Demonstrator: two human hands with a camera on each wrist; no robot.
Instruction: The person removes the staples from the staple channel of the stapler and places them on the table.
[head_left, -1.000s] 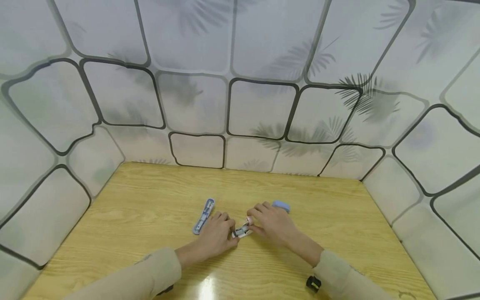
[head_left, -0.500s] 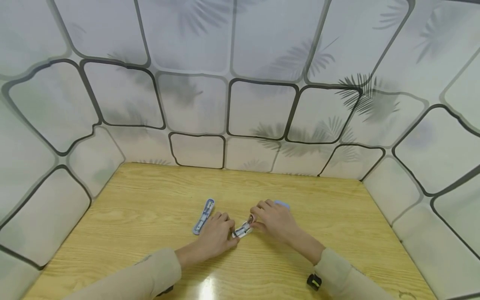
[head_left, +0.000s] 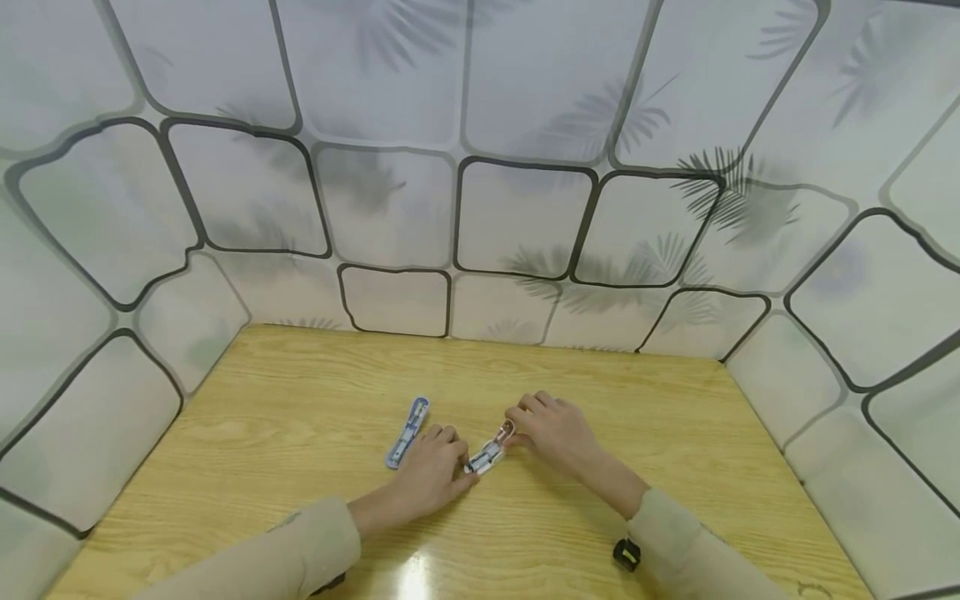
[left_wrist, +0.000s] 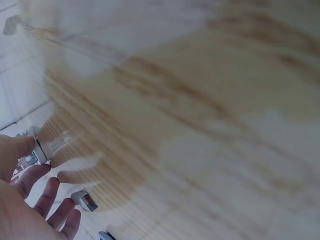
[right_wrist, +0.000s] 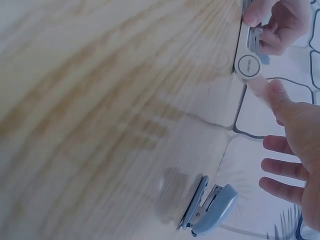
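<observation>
At the centre of the head view, a small white stapler (head_left: 491,451) lies on the wooden counter (head_left: 300,417). The left hand (head_left: 431,467) pinches its near end; the right hand (head_left: 551,429), fingers loosely spread, touches its round far tip. It looks light, rigid, hinged; best pinched by its sides.

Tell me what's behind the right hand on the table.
From the head view, the right hand covers that spot, so nothing shows there. The right wrist view shows a blue stapler lying on the wooden table by its fingers; how it sits behind the hand cannot be told.
</observation>
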